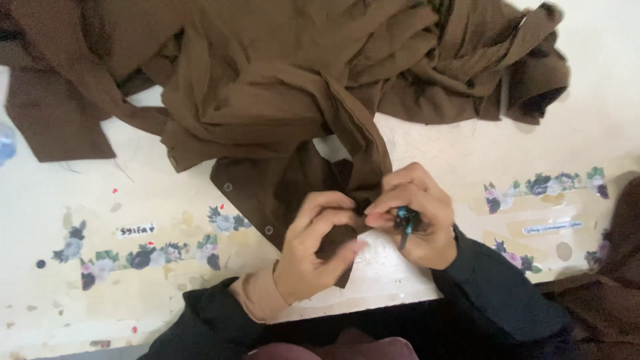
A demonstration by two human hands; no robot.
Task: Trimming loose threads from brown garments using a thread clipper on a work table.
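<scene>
A large brown garment (267, 87) lies bunched across a white table (133, 193), with a strip carrying round snap buttons (229, 187) along its lower edge. My left hand (313, 250) pinches a fold of the brown fabric near the table's front edge. My right hand (417, 213) presses against the same fold and holds a small teal-and-black tool (405, 220) between its fingers. The two hands touch each other over the cloth. What the tool's tip does is hidden by my fingers.
Flower stickers (143, 257) and a small paper label (135, 231) mark the worn table top, with more flower stickers (543, 187) at right. Another piece of brown cloth (610, 293) hangs at the right edge. A pale blue object (5, 143) shows at far left.
</scene>
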